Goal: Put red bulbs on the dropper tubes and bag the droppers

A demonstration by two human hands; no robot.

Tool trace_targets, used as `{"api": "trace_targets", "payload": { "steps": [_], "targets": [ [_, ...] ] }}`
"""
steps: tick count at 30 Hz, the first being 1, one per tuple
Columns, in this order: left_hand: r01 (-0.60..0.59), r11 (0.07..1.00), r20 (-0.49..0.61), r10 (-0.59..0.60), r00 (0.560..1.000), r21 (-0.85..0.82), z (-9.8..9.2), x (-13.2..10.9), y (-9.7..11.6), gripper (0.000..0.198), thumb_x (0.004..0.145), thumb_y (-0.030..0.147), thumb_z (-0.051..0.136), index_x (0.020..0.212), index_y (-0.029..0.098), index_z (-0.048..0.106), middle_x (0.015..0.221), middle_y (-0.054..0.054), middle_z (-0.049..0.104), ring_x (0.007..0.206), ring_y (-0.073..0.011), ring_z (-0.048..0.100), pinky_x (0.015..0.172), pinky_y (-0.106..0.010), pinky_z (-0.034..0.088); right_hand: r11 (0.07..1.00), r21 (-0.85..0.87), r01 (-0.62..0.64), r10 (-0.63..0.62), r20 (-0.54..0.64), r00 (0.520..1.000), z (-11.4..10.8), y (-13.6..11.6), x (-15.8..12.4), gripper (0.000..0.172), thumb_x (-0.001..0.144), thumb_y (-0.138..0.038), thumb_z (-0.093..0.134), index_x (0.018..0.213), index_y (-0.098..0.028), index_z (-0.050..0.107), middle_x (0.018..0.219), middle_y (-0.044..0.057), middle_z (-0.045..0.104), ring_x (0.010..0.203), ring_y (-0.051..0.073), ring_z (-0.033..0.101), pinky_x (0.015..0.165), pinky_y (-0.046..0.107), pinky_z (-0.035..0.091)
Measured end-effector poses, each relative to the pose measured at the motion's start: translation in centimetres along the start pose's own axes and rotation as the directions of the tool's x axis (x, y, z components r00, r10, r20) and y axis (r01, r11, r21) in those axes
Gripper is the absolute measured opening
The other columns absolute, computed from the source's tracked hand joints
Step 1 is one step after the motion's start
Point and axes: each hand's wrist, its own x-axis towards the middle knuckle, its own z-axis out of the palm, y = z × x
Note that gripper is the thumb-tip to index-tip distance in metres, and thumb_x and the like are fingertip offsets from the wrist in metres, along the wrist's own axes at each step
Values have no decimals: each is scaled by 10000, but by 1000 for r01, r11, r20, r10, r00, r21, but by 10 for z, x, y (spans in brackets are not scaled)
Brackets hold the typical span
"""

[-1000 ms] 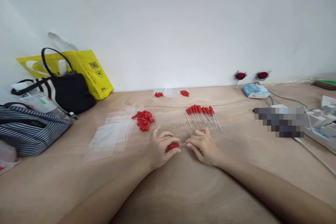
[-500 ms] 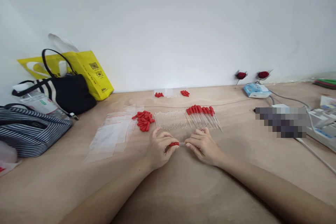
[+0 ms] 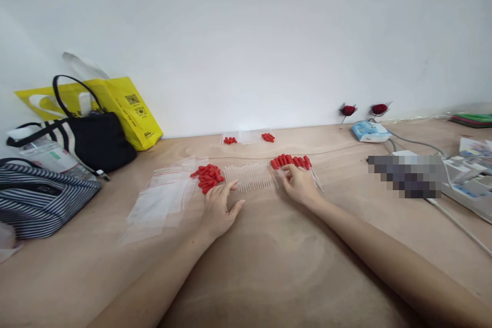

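Note:
My left hand (image 3: 220, 206) lies flat on the wooden table (image 3: 269, 266) with its fingers spread and nothing in it, its fingertips just short of a pile of red rubber caps (image 3: 207, 177). To the right of that pile lies a row of clear plastic pipette tubes (image 3: 249, 177). My right hand (image 3: 299, 183) rests with curled fingers on the row of red-capped pipettes (image 3: 290, 160). Whether it still grips one is hidden by the fingers.
Clear zip bags (image 3: 161, 197) lie left of the caps. Small bags holding red caps (image 3: 248, 137) sit by the wall. A yellow bag (image 3: 126, 107), a black handbag (image 3: 96, 138) and a striped bag (image 3: 42, 197) stand at the left. A blue-white device (image 3: 371, 130), cables and a power strip (image 3: 467, 184) are at the right.
Both hands held one red-capped pipette between them near the table's middle. Now they have parted: the right moved up onto the capped row, the left opened and slid toward the cap pile.

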Motion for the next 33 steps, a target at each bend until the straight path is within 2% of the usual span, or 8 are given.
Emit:
{"api": "trace_targets", "payload": {
  "steps": [4, 9, 14, 18, 22, 27, 33],
  "targets": [
    [-2, 999, 11, 1, 1000, 33, -2, 1, -5, 376, 759, 276, 544, 1115, 191, 454, 980, -53, 606, 924, -227, 542, 847, -402, 352, 991, -101, -93, 90, -29, 995, 11, -7, 18, 153, 780, -257, 447, 844, -178, 561, 768, 35, 648, 790, 193, 558, 687, 305, 274],
    [-28, 993, -18, 30, 999, 113, -4, 0, -1, 261, 771, 281, 533, 1021, 205, 532, 962, -48, 614, 941, -233, 526, 842, -399, 335, 966, -212, -147, 152, 8, 988, 22, -16, 24, 176, 775, -257, 435, 849, -182, 576, 785, 61, 649, 817, 207, 563, 725, 330, 245],
    [70, 973, -69, -56, 996, 218, -6, 1, 0, 235, 761, 291, 547, 985, 224, 567, 979, -49, 610, 949, -250, 502, 806, -394, 328, 956, -233, -176, 189, 32, 982, 26, -19, 27, 195, 772, -252, 431, 831, -178, 601, 765, 73, 655, 797, 206, 570, 745, 343, 229],
    [191, 924, -95, -168, 981, 333, -14, 5, -8, 247, 724, 354, 586, 929, 217, 578, 974, -62, 601, 933, -267, 493, 772, -395, 321, 966, -211, -148, 160, 40, 986, 22, -23, 26, 206, 773, -262, 438, 827, -184, 620, 773, 71, 661, 811, 205, 561, 747, 347, 227],
    [252, 883, -100, -231, 968, 397, -22, 8, -20, 242, 695, 398, 606, 849, 213, 586, 932, -58, 587, 937, -267, 477, 768, -388, 310, 971, -209, -113, 130, 70, 989, 17, -24, 23, 215, 768, -296, 449, 793, -202, 641, 844, 70, 666, 862, 214, 541, 763, 361, 227],
    [264, 836, -149, -218, 964, 482, -25, 9, -29, 187, 695, 365, 592, 802, 212, 592, 926, -59, 569, 922, -260, 470, 796, -400, 280, 947, -300, -115, 160, 133, 978, 13, -29, 23, 255, 761, -281, 429, 783, -171, 658, 868, 105, 662, 875, 234, 535, 771, 381, 239],
    [244, 788, -185, -167, 968, 565, -25, 11, -29, 194, 713, 369, 561, 794, 197, 601, 921, -77, 568, 907, -260, 464, 807, -406, 263, 912, -399, -101, 202, 221, 954, 11, -39, 27, 277, 756, -220, 418, 809, -121, 672, 889, 163, 653, 886, 255, 541, 797, 403, 234]
  ]
}}
